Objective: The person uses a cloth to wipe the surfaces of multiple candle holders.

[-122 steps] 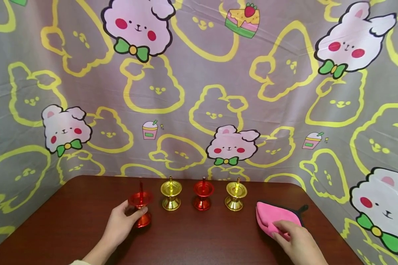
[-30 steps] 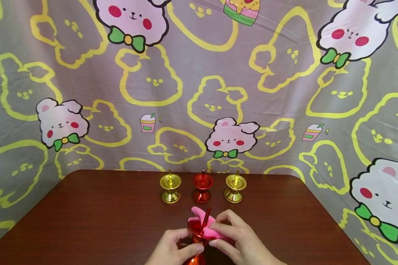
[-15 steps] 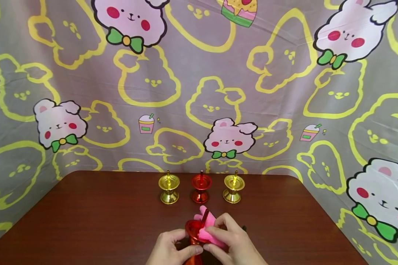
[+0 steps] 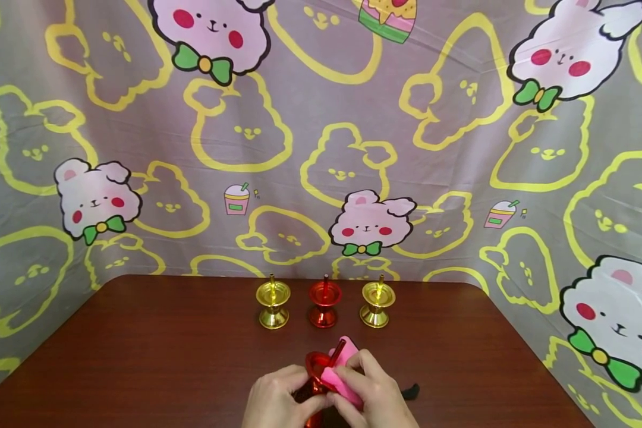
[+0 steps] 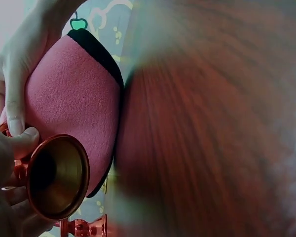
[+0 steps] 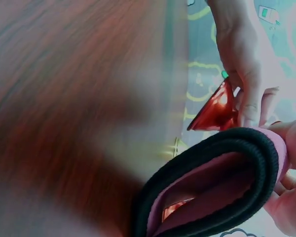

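Observation:
At the table's front middle, my left hand (image 4: 275, 397) grips a shiny red candle holder (image 4: 315, 361) by its narrow stem. The holder tilts to the right, its dish and thin central tube uppermost. My right hand (image 4: 374, 389) pinches a folded pink cloth (image 4: 348, 385) with black edging against the dish's right side. In the left wrist view, the holder's hollow flared base (image 5: 64, 173) faces the camera, and the cloth (image 5: 76, 98) hangs beside it. The right wrist view has the folded cloth's black edge (image 6: 259, 148) in front, partly hiding the holder (image 6: 219, 108).
Behind my hands stand a gold candle holder (image 4: 273, 306), a red one (image 4: 324, 305) and another gold one (image 4: 377, 306) in a row. The brown table (image 4: 155, 351) ends at a patterned curtain (image 4: 289, 178). A black loop (image 4: 411, 391) of the cloth sticks out rightward.
From the table's left, my left hand brought the red holder to the front middle; my right hand brought the cloth from the right. Lately the cloth shifts slightly at the dish and its loop shows.

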`<state>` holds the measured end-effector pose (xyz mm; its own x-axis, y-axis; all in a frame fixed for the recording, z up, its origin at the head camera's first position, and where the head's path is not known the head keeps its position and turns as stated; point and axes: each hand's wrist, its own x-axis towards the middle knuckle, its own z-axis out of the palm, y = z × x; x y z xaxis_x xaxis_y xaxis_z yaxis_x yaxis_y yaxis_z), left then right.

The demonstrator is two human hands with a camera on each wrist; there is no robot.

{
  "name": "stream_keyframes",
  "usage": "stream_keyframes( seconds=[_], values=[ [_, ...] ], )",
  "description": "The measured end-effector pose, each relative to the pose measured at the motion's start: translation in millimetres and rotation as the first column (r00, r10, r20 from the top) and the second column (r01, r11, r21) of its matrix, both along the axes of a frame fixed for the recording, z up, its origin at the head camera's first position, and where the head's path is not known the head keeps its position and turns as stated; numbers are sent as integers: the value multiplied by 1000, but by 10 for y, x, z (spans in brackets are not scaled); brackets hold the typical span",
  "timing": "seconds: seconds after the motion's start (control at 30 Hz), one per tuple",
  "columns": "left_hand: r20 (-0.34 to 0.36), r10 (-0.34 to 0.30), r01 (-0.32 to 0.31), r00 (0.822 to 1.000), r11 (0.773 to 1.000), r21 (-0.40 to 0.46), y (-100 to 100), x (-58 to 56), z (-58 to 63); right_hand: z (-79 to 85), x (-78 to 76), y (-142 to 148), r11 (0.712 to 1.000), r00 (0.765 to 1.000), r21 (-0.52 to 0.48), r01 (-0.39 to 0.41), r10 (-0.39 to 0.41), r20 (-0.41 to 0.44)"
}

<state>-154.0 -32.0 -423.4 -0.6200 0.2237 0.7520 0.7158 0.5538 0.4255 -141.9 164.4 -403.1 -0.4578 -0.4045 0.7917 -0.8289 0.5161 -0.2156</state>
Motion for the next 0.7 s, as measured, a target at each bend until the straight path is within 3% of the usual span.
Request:
stream_keyframes(
  seconds=[0.07, 0.17, 0.27, 0.3, 0.33, 0.37, 0.4, 0.47, 0.53, 0.6, 0.7],
  values=[
    [-36, 18, -18, 999, 1000, -13, 10, -9, -4, -7, 0, 4, 1000, 1000, 2, 16, -16, -6],
    [-17, 14, -15, 1000, 1000, -28, 7, -7, 5, -9, 5, 11, 1000, 1000, 10, 30, -30, 3],
    [115, -53, 56, 992, 998, -24, -28, -6, 43, -10, -3, 25, 1000, 1000, 13, 25, -25, 3],
    [194, -101, 102, 976, 995, 1, -46, -10, 61, -10, -11, 32, 1000, 1000, 12, 19, -18, -6],
    [277, -159, 154, 948, 987, 40, -69, -16, 77, -10, -21, 44, 1000, 1000, 7, 7, -7, -15],
    [362, -225, 203, 904, 974, 98, -92, -23, 93, -9, -28, 60, 1000, 1000, -2, -6, 6, -15],
    [439, -290, 240, 851, 956, 166, -116, -34, 107, -9, -38, 78, 999, 999, -15, -29, 29, -15],
    [540, -429, 297, 724, 901, 317, -165, -60, 122, -5, -59, 116, 997, 997, -35, -71, 70, -21],
    [588, -559, 340, 585, 827, 448, -207, -90, 119, 4, -80, 153, 991, 993, -59, -120, 119, -28],
    [584, -683, 401, 439, 730, 553, -238, -118, 102, 18, -99, 174, 984, 985, -69, -166, 162, -54],
    [536, -827, 471, 169, 546, 693, -271, -139, 72, 47, -111, 183, 974, 974, -73, -217, 210, -90]
  ],
)
